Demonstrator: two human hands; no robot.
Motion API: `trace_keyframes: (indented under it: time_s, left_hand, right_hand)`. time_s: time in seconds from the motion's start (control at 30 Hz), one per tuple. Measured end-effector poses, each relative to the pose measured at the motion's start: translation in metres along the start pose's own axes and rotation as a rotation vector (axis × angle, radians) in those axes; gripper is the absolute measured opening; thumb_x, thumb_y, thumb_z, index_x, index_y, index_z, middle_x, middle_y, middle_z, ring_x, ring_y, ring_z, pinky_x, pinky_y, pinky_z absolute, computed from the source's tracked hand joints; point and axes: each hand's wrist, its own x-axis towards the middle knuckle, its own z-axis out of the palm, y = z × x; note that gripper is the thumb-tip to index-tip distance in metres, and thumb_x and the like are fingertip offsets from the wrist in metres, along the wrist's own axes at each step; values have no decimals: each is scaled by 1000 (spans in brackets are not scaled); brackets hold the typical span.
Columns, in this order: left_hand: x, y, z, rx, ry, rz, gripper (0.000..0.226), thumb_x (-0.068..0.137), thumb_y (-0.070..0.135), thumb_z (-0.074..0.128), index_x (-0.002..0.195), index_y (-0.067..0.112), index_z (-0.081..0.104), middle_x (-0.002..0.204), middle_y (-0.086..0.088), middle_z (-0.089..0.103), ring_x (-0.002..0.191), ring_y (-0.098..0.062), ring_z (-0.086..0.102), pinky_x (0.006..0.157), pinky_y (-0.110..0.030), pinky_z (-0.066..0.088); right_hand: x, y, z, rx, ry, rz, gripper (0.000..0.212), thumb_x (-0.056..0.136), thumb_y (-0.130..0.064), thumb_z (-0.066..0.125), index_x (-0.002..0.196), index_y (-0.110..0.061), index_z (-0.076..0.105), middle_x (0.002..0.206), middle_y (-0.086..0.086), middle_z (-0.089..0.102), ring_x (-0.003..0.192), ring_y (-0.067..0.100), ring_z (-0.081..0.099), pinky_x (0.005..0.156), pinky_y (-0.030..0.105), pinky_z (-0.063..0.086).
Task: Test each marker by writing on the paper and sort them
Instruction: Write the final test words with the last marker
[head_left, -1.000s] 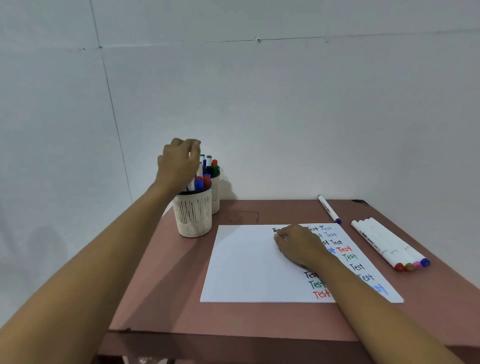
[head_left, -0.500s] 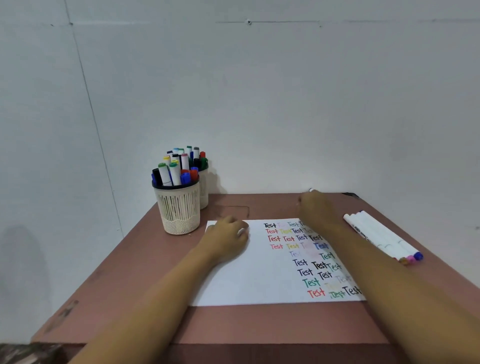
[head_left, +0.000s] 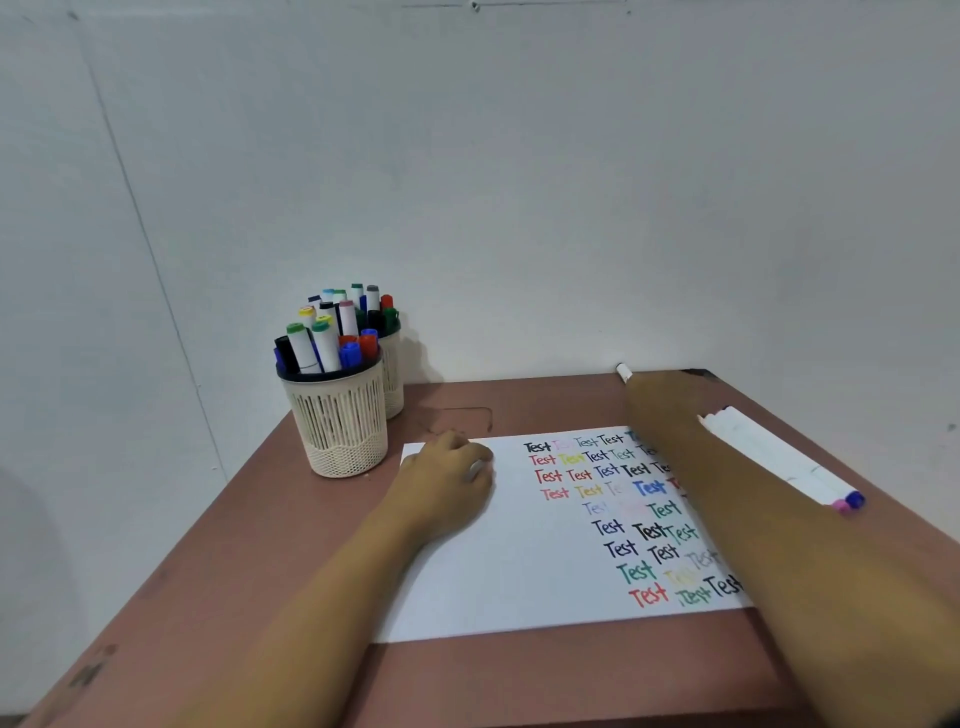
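The marker cups (head_left: 340, 426) stand at the left. My left hand (head_left: 441, 488) rests on the paper's (head_left: 519, 571) far corner, fingers curled round a white marker (head_left: 475, 469). My right hand (head_left: 657, 402) – the nearer one – covers the lone marker (head_left: 623, 371), which points away toward the surface's (head_left: 260, 571) back edge with only its tip showing. I cannot tell whether this hand grips it.

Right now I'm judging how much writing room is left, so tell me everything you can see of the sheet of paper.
The paper is a plain white sheet lying flat on the reddish-brown table. Its right half carries rows of the word Test in black, red, green, blue and yellow; its left half is blank. The left hand, curled round what looks like a white marker, rests on its far left corner. The right forearm crosses over its right edge, hiding part of it.
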Motion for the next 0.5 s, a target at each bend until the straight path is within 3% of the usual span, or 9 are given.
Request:
trace_keyframes:
  time_s: [0.1, 0.2, 0.3, 0.4, 0.5]
  left_hand:
    - [0, 0, -2, -6, -19, -7, 27, 95, 30, 46, 118, 28, 60, 126, 3, 50, 123, -13, 43, 102, -35, 36]
    - [0, 2, -5, -23, -36, -17, 27, 95, 31, 46, 117, 29, 60, 125, 4, 51, 121, -14, 46, 101, -34, 36]
    - [0, 5, -11, -30, -25, -14, 29, 96, 31, 45, 121, 25, 60, 123, 2, 52, 118, -16, 49, 99, -31, 37]
    - [1, 8, -16, -77, 53, 21, 29, 96, 26, 46, 120, 20, 61, 121, 0, 54, 115, -17, 50, 97, -32, 39]
    - [-1, 18, -20, -183, 107, 51, 22, 96, 19, 48, 107, 10, 65, 113, -4, 60, 107, -17, 53, 86, -23, 36]
  right_hand:
    - [-2, -3, 2, 50, 76, -29, 66, 90, -4, 48, 151, -17, 24, 67, -4, 41, 70, 15, 48, 69, 27, 35]
    - [-8, -9, 1, 110, 176, -30, 33, 94, -1, 45, 125, -9, 54, 97, 5, 64, 91, 23, 62, 71, 29, 39]
    - [-13, -19, -5, 440, 181, 28, 21, 93, -3, 46, 103, -2, 64, 95, 12, 66, 80, 26, 60, 62, 29, 38]
    - [-29, -30, -25, 800, 114, -1, 24, 92, -8, 51, 105, -6, 70, 87, 9, 67, 71, 21, 57, 51, 24, 36]
    - [-63, -36, -44, 1136, 25, -55, 20, 90, -9, 55, 101, -9, 72, 82, 4, 63, 62, 12, 50, 51, 22, 36]
